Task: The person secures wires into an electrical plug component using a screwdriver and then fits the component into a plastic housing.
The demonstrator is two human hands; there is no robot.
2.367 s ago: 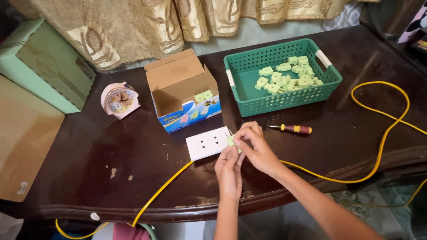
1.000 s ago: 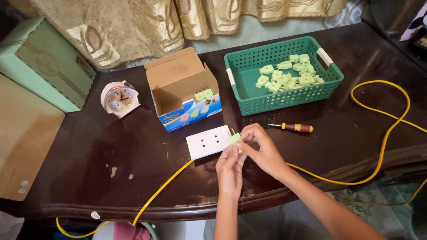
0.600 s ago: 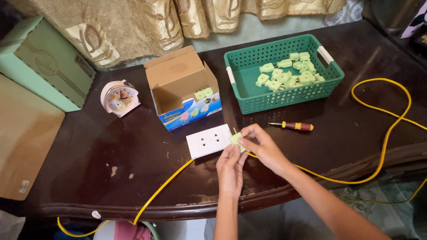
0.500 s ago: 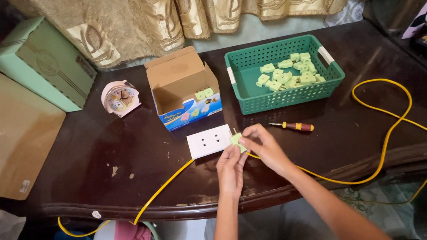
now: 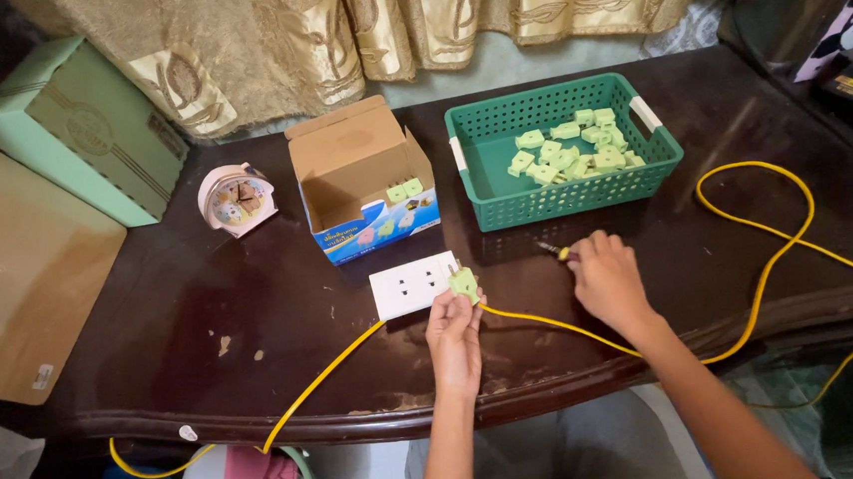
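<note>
- The left hand (image 5: 455, 333) pinches a small light-green plug (image 5: 464, 284) between thumb and fingertips, close to the front edge of the table (image 5: 251, 312) and just at the right end of the white socket plate (image 5: 413, 284).
- The plug looks light, hard and stiff; being so small, it is best gripped by its flat sides, clear of the prongs, which seem easy to bend.
- The right hand (image 5: 604, 279) lies palm-down on the table, fingers curled over a screwdriver (image 5: 553, 252); whether it grips the tool I cannot tell.
- The yellow cable (image 5: 797, 244) is limp and springy, looping toward the table's right edge; it would likely drag on anything attached.
- More green plugs lie in the green basket (image 5: 504, 204) near the back edge, beside an open cardboard box (image 5: 357, 174).
</note>
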